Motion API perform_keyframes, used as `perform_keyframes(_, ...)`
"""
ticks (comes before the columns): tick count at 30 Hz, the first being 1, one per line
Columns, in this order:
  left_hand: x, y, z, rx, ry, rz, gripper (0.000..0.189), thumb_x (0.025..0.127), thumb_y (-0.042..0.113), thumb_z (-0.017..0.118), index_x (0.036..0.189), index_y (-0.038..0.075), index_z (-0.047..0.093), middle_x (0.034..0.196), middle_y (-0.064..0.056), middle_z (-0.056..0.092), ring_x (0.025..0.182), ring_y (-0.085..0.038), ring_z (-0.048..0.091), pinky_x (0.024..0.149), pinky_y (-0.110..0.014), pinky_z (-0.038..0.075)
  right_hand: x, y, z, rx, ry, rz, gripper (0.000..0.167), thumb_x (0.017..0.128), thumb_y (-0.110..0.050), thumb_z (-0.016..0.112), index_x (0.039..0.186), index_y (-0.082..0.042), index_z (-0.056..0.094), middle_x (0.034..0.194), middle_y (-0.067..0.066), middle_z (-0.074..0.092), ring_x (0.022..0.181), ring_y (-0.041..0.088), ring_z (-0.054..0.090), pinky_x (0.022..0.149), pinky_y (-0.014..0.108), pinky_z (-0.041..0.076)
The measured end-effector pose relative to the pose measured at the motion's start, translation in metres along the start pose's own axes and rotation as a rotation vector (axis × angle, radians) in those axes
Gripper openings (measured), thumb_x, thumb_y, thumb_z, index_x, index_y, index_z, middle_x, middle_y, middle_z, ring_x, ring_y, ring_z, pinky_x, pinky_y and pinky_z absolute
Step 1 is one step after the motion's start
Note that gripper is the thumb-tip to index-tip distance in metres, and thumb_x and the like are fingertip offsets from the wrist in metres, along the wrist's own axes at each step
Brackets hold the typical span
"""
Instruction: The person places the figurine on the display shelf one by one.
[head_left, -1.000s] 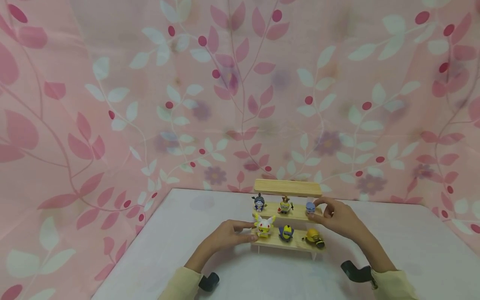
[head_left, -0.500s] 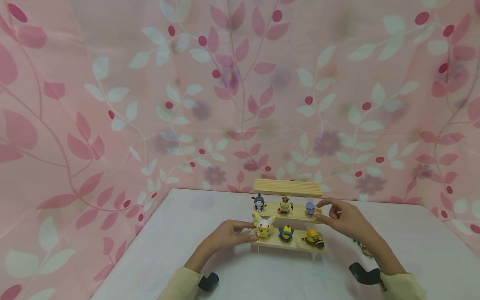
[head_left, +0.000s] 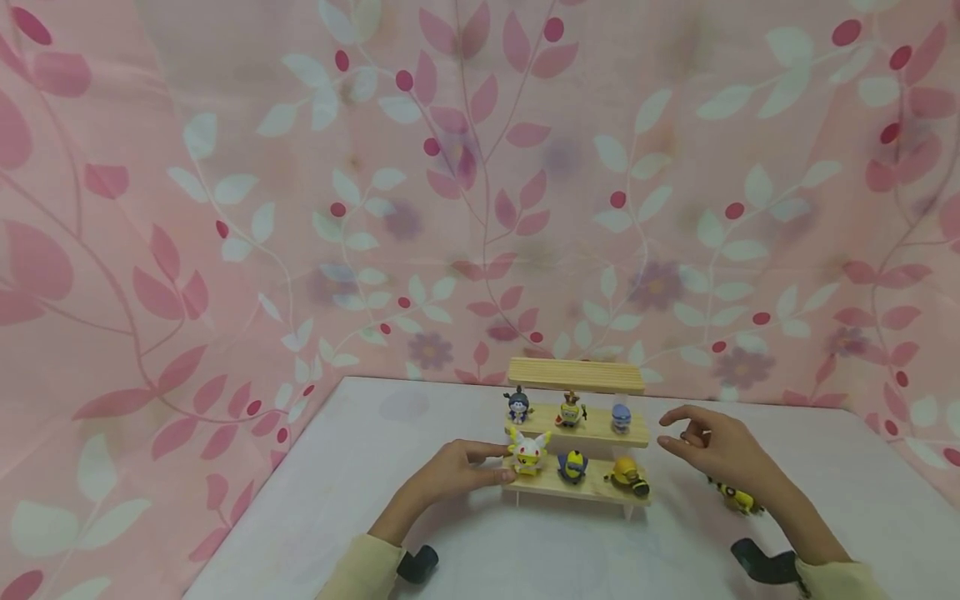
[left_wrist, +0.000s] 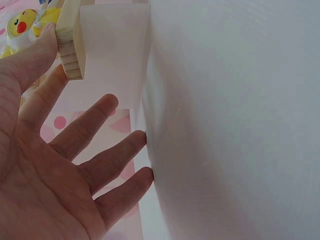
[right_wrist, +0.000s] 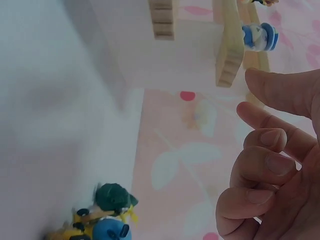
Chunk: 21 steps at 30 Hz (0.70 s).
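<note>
A three-tier wooden display shelf with clear supports stands on the table. My left hand pinches the left end of its lowest board, thumb above and index finger below; its other fingers spread loose in the left wrist view. Right by the thumb sits a white-and-yellow figurine. My right hand holds nothing, just off the shelf's right side, its thumb and index finger apart and the others curled. Nearest to it on the middle board is a small figurine in a blue cap, also visible in the right wrist view.
The middle board also bears a dark-hooded figurine and a crowned yellow one. A blue-caped figurine and an orange-yellow one stand on the lowest. Loose toys lie on the table below my right hand.
My right hand has come away from the blue-capped figurine and moved right, uncovering a yellow toy on the table. The figurine stays on the middle board. My left hand has not moved.
</note>
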<state>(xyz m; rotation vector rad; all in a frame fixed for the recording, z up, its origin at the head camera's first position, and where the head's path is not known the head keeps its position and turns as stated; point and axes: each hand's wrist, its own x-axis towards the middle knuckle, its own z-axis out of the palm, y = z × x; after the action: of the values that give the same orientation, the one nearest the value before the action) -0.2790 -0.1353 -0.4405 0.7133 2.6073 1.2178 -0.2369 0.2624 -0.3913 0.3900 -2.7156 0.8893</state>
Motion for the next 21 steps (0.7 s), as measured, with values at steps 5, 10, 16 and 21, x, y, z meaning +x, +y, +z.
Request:
perform_keyframes(5, 0.000, 0.000, 0.000, 0.002, 0.002, 0.005, 0.046, 0.084, 0.049, 0.076, 0.123, 0.025, 0.072, 0.125, 0.002, 0.067, 0.122, -0.031, 0.057, 0.098, -0.053, 0.046, -0.004, 0.012, -0.002, -0.021, -0.009, -0.017, 0.024, 0.087, -0.033, 0.077, 0.102, -0.016, 0.069, 0.060, -0.007, 0.043, 0.049, 0.006, 0.035, 0.045, 0.024, 0.031)
perform_keyframes(10, 0.000, 0.000, -0.001, 0.009, -0.002, 0.007, 0.046, 0.084, 0.050, 0.075, 0.124, 0.026, 0.071, 0.126, 0.003, 0.066, 0.122, -0.030, 0.057, 0.098, -0.053, 0.046, -0.011, 0.018, -0.008, -0.055, -0.027, -0.029, 0.022, 0.085, -0.030, 0.079, 0.100, -0.016, 0.069, 0.062, -0.007, 0.044, 0.051, 0.005, 0.036, 0.047, 0.024, 0.031)
perform_keyframes(16, 0.000, -0.001, 0.000, 0.004, 0.000, -0.004, 0.047, 0.084, 0.050, 0.075, 0.124, 0.026, 0.071, 0.126, 0.002, 0.066, 0.122, -0.031, 0.057, 0.098, -0.054, 0.046, -0.018, 0.020, -0.013, -0.062, -0.063, 0.001, 0.024, 0.084, -0.030, 0.079, 0.101, -0.015, 0.070, 0.063, -0.006, 0.045, 0.052, 0.006, 0.036, 0.046, 0.023, 0.030)
perform_keyframes(21, 0.001, -0.002, 0.001, 0.000, 0.000, -0.012, 0.048, 0.083, 0.053, 0.075, 0.124, 0.027, 0.071, 0.126, 0.003, 0.066, 0.122, -0.031, 0.057, 0.098, -0.054, 0.046, -0.022, 0.024, -0.013, -0.069, -0.096, 0.032, 0.025, 0.084, -0.031, 0.079, 0.101, -0.015, 0.070, 0.064, -0.006, 0.046, 0.053, 0.006, 0.038, 0.048, 0.024, 0.031)
